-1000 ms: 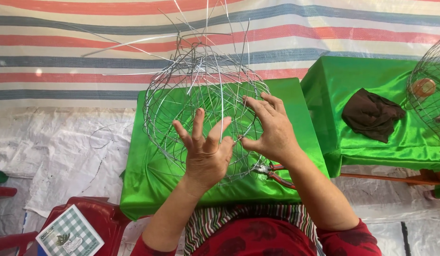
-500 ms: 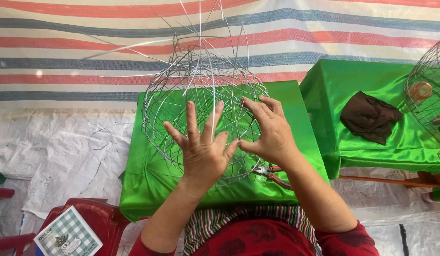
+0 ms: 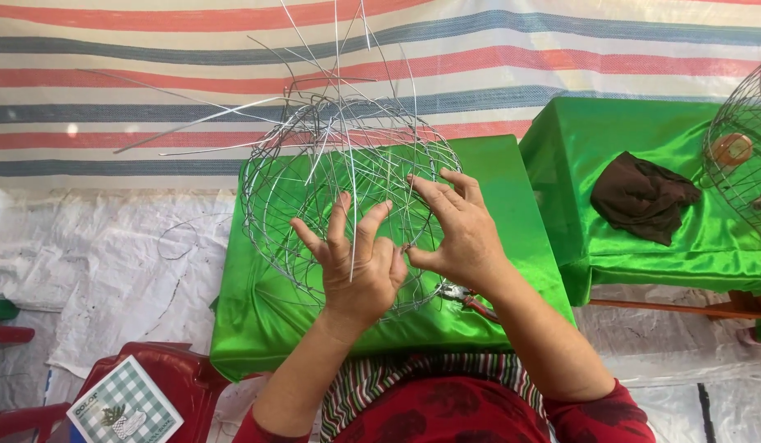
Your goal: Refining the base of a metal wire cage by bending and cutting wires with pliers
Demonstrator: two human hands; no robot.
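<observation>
— Since a second ago, what has moved?

— Little: both hands have stayed on the wire basket (image 3: 348, 197), the left hand's fingers a shade straighter and more upright, the right hand's thumb drawn in closer toward it. The basket itself sits where it sat.

— Start from the left, then.

— At the lower left corner of the view lies a green checked box (image 3: 125, 408) on a red plastic seat (image 3: 171, 377). White sheeting (image 3: 102, 262) covers the ground, a striped tarp (image 3: 151, 90) hanging behind it.

— And the basket?

— On the green-draped table (image 3: 257, 328), filling most of its top toward the far edge, loose wire ends sticking up and out to the left.

— The hands?

— The left hand (image 3: 357, 267) is spread, fingers apart and upright against the near rim, one thin wire crossing in front of it; clamped on nothing I can see. The right hand (image 3: 456, 234) lies just beside it, fingers curved over the mesh, thumb and forefinger pinched on a wire of the basket. Red-handled pliers (image 3: 467, 297) lie by the right wrist, near the table's near edge.

— Further right?

— A second green table (image 3: 643, 262) with a dark brown cloth (image 3: 641, 197), and another wire cage (image 3: 745, 156) at the right edge.
</observation>
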